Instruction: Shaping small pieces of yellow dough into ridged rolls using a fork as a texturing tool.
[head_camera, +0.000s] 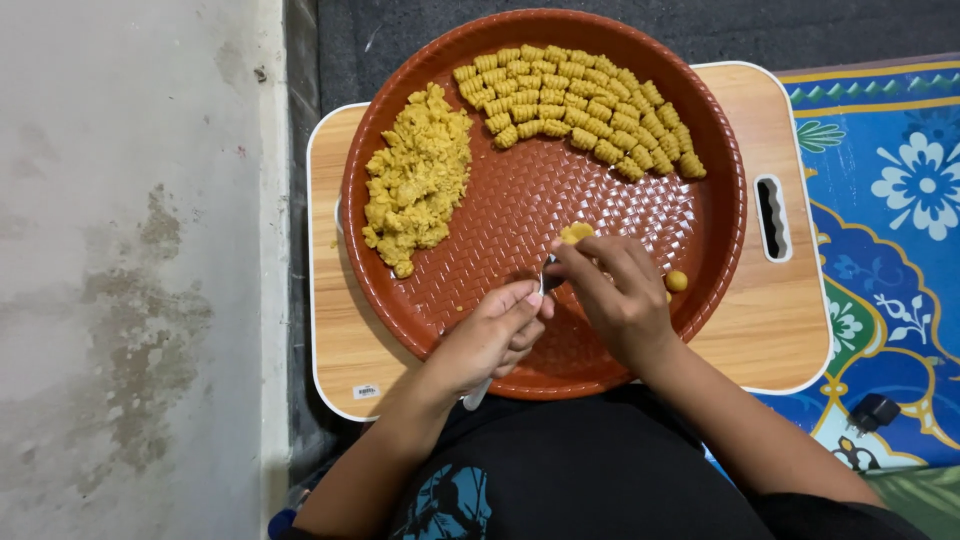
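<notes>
One round reddish-brown tray (520, 215) with a woven pattern sat on a small wooden bench (770, 330), whose right side had one slot handle (771, 218). Two groups of yellow dough lay on the tray. On the far side, ridged shaped pieces (580, 105) ran in about three curved rows from the far middle round to the right; they were too many and too close to count surely, several dozen at a guess. On the left lay one loose heap of unshaped dough (415, 180). One small dough ball (676, 281) rested alone near the tray's right rim, just beside the right hand.

The left hand (492, 335) was curled shut round the handle of a metal fork (520, 320), whose lower end stuck out near the wrist; its head was mostly hidden between the two hands. The right hand (615, 295) was bent, its fingertips pressing one dough piece (576, 232) at the fork's head, over the near middle of the tray.

A stained grey wall (130, 270) stood on the left. On the right lay a blue flowered mat (890, 200) with one small black object (872, 412) on it. The person's dark clothing (600, 470) filled the near edge, and both forearms hid the tray's near rim.
</notes>
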